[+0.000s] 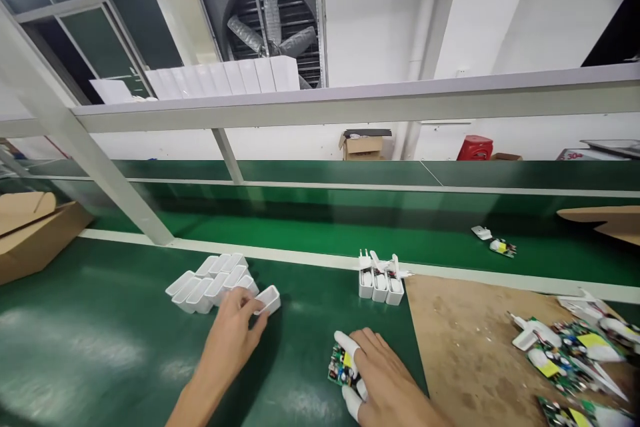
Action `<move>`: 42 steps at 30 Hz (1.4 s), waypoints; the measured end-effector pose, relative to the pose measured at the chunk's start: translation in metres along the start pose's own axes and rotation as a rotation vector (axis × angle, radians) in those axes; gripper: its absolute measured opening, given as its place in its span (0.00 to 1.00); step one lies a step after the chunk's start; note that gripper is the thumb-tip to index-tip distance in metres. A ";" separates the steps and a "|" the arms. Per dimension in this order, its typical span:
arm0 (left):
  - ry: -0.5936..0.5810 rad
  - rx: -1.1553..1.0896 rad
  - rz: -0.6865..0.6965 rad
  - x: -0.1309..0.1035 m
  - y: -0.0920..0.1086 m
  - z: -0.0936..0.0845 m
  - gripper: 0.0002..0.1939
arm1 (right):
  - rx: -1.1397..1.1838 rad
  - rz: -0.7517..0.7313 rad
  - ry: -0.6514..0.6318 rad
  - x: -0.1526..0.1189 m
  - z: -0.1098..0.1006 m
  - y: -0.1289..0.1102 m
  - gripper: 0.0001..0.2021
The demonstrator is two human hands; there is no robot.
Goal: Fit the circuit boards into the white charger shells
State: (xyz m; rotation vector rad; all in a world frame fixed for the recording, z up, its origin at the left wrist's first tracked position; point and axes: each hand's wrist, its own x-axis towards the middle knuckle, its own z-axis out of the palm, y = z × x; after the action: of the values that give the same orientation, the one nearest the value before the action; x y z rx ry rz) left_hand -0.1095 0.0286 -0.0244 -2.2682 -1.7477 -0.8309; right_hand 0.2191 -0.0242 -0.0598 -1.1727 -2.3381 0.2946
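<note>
My left hand [239, 320] pinches a small white plastic case [271, 300], an open-topped box at the right end of a cluster of like white cases [207, 283]. In my right hand [377, 373], which wears white finger cots, a green circuit board [340, 365] with a yellow patch is gripped just over the green table. Part of that board is hidden by the fingers. Beyond the right hand stand a few white cases [380, 285] in a row, with plug pieces and wires on top.
More circuit boards with white plug parts [565, 353] lie on a brown cardboard sheet [460, 340] at the right. Another board [502, 247] rests on the green belt [310, 220] behind. A cardboard box [40, 240] stands far left, near a slanted metal post [115, 180].
</note>
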 end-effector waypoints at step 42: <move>-0.818 -0.763 -0.104 0.040 0.078 0.046 0.44 | 0.063 0.130 0.494 0.009 -0.031 0.040 0.29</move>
State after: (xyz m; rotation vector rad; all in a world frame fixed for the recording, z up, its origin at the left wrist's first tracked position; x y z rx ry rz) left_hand -0.0159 0.0587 -0.0263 -3.4102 -2.1023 -0.7105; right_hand 0.2580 0.0064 -0.0467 -1.2078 -1.8179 0.1047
